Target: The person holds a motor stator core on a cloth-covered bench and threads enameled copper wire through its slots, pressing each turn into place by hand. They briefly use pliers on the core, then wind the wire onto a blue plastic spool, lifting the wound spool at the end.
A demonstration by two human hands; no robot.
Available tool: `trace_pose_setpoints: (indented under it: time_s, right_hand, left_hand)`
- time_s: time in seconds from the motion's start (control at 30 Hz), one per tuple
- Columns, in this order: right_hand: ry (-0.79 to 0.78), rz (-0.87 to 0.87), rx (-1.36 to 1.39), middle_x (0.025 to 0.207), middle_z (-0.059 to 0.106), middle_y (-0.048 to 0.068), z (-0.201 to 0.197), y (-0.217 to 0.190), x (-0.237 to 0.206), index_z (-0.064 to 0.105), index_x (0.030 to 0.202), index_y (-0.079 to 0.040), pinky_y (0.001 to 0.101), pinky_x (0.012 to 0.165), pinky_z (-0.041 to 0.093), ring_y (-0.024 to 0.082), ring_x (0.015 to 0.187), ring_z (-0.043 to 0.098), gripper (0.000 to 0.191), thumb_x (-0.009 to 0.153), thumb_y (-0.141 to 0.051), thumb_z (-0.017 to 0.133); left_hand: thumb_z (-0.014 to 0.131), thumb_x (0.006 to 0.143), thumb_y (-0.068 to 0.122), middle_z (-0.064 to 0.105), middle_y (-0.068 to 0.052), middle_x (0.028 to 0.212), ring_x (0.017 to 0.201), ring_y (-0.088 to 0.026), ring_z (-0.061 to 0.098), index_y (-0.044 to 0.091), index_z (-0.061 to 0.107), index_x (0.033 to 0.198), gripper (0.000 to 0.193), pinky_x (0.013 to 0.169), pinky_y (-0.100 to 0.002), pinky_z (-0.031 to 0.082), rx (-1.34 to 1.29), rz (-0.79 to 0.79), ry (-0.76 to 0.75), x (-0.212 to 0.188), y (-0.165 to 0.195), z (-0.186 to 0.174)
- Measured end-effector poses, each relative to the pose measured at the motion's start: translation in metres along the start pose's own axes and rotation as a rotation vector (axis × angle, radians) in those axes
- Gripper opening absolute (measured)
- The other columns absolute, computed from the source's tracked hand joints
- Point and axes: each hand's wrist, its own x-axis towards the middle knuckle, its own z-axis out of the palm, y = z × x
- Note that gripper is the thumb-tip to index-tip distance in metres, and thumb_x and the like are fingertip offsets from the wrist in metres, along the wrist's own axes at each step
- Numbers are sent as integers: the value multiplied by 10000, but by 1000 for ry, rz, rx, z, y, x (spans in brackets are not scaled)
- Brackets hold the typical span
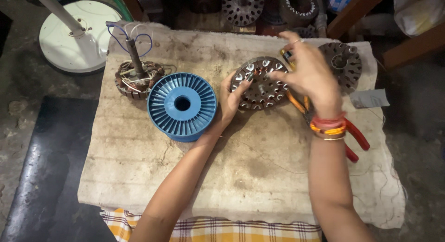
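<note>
My left hand (230, 99) grips the left rim of a round slotted metal stator core (262, 86), tilted up on the cloth-covered board (259, 177). My right hand (309, 75) hovers over the core's right side with the fingers pinched near its slots; whether they hold a thin wire I cannot tell. Bangles and red thread sit on that wrist. A blue plastic spool (182, 106) lies flat just left of my left hand.
A wound stator with a shaft and blue wires (137, 75) lies at the back left. Another bare core (343, 63) sits at the back right. Red-handled pliers (357, 140) and an orange tool (295, 100) lie under my right arm. A white fan base (76, 35) stands on the floor.
</note>
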Motion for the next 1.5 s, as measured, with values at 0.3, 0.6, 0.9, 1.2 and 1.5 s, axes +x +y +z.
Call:
trace_pose_setpoints:
  time_s: [0.3,0.6,0.9,1.2,1.5]
  right_hand:
    - [129,-53,-43,1076,762,168,0,-16,-9,627,1359,-68,410,804,571,237,693,723,639,760,-33,848]
    - [235,-111,68,978,781,106,1,-17,-8,733,1231,-94,319,680,564,171,700,711,466,802,85,754]
    - [311,-274,-34,893,780,61,6,-7,-3,770,1174,-128,397,939,524,232,882,696,443,776,63,804]
    - [488,-300,159,940,777,46,37,16,26,735,1241,-111,266,622,481,107,740,651,415,868,67,776]
    - [281,-303,717,948,764,33,48,1,27,655,1274,-32,135,566,346,-30,660,513,403,911,138,695]
  left_hand:
    - [661,974,234,729,-27,1028,920,-108,646,-6,656,1248,364,842,-268,508,52,5,-6,-2,6,0]
    - [659,989,235,727,-26,1014,911,-97,637,-10,658,1243,353,828,-260,511,5,-15,-20,-4,16,2]
    - [661,985,225,721,-31,983,866,-103,636,-12,660,1231,342,779,-263,509,3,-40,-16,-3,20,3]
    - [655,981,236,735,-28,989,855,-102,656,2,655,1244,351,782,-259,516,68,-46,-17,-4,22,3]
    - [667,989,203,722,-35,1040,940,-107,643,-14,651,1249,339,852,-266,512,37,20,-20,-2,13,1]
